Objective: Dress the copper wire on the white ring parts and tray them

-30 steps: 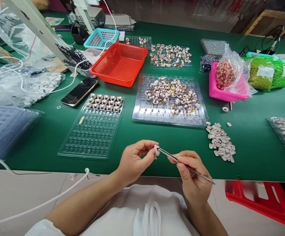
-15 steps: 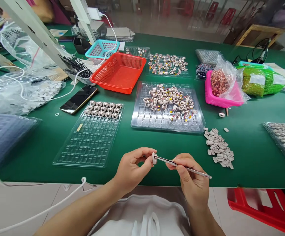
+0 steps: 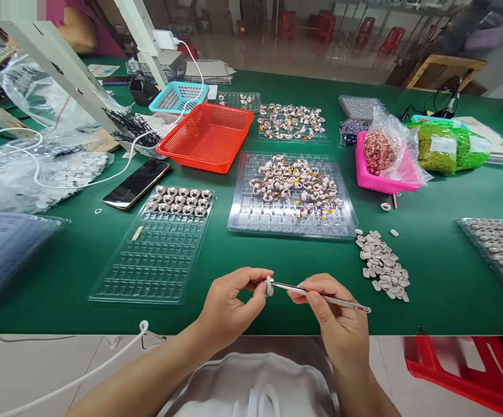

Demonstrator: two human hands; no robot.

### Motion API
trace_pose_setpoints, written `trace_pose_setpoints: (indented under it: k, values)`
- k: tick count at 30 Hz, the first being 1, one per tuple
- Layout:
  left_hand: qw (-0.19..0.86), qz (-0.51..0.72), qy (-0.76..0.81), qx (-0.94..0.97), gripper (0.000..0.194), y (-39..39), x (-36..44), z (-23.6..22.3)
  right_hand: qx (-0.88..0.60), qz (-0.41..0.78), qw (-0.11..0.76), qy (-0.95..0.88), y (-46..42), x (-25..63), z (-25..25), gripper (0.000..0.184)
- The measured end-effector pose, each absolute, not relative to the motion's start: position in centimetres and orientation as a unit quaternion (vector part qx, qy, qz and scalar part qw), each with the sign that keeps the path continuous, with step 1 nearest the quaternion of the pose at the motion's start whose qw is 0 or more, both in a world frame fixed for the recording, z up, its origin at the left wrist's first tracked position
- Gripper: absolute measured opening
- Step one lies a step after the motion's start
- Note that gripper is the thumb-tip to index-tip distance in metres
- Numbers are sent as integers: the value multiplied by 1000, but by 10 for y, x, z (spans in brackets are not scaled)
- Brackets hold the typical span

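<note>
Between thumb and fingertips, my left hand (image 3: 234, 304) pinches a small pale earbud shell (image 3: 270, 285) above the table's front edge. My right hand (image 3: 338, 313) is closed round a pair of metal tweezers (image 3: 347, 303), whose tip meets the shell's right side. What lies at the tip is too small to make out. Left of my hands is a clear plastic tray (image 3: 142, 260) with rows of metallic shells (image 3: 182, 201) at its far end. Farther off, stacked clear trays (image 3: 251, 220) bear a heap of partly wired earbud pieces (image 3: 297, 182).
Loose pale covers (image 3: 384, 263) lie right of my hands. Behind them stands a pink basket (image 3: 364, 176) with a bag of copper-coloured parts. A red basket (image 3: 216, 145), a phone (image 3: 136, 182) and a white cable (image 3: 36, 159) are at the left. A filled tray (image 3: 498, 249) sits far right.
The view has tilted and shifted slightly. Both hands keep their grips, and the tweezers' tip stays at the shell, which has turned a little.
</note>
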State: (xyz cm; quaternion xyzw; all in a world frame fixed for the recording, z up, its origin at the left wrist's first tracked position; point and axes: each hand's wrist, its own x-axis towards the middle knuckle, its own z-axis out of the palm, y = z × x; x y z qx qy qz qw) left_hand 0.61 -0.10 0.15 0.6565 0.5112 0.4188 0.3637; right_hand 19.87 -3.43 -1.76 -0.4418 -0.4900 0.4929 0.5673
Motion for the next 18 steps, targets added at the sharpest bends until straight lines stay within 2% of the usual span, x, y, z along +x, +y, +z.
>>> trace_pose_setpoints:
  k: [6, 13, 18]
  values:
    - [421, 404, 513, 630, 19, -1, 4, 0, -429, 585, 571, -385, -29, 198, -28, 11]
    - [507, 380, 510, 582, 21, 0, 3, -1, -448, 589, 565, -366, -31, 198, -33, 10]
    - [587, 376, 509, 505, 19, 0, 4, 1, -406, 621, 592, -316, -29, 194, -38, 12]
